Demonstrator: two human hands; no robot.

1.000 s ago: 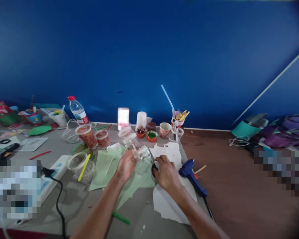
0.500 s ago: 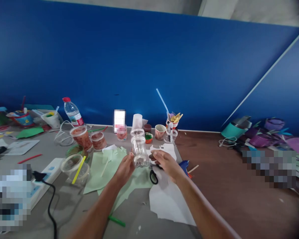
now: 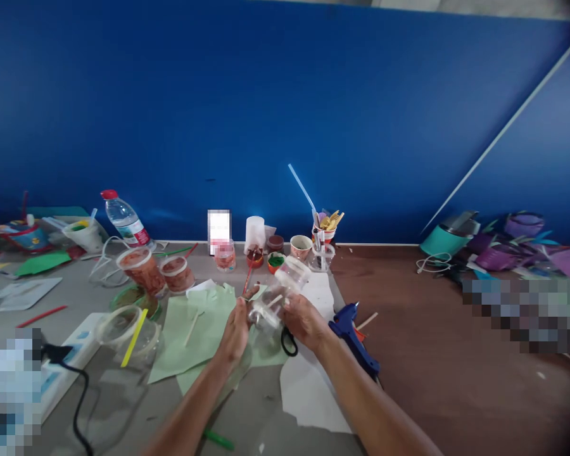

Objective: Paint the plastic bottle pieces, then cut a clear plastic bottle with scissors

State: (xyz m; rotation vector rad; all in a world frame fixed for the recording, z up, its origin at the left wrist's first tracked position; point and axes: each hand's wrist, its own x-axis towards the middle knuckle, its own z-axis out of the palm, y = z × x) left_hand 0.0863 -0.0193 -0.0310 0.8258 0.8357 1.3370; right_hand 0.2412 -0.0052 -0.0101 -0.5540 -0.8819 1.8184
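Observation:
A clear plastic bottle (image 3: pixel 281 288) is held tilted above the table, its open end up and to the right. My left hand (image 3: pixel 235 329) grips its lower end from the left. My right hand (image 3: pixel 303 318) grips its middle from the right. Under both hands lie pale green paper sheets (image 3: pixel 197 329) and white paper (image 3: pixel 308 392). Black-handled scissors (image 3: pixel 289 342) rest on the paper just below my right hand. A thin stick (image 3: pixel 192 320) lies on the green paper to the left.
A blue glue gun (image 3: pixel 351 335) lies to the right. Behind stand small cups and jars (image 3: pixel 275 250), a water bottle (image 3: pixel 123 221), clear tubs (image 3: pixel 142 269), a yellow straw (image 3: pixel 133 329), a power strip (image 3: pixel 69 364). Bags lie on the brown floor (image 3: pixel 456 354).
My right hand left the scissors on the paper and joined the left on the bottle. The bottle went from lying over, to upright, to tilted with its mouth toward the right.

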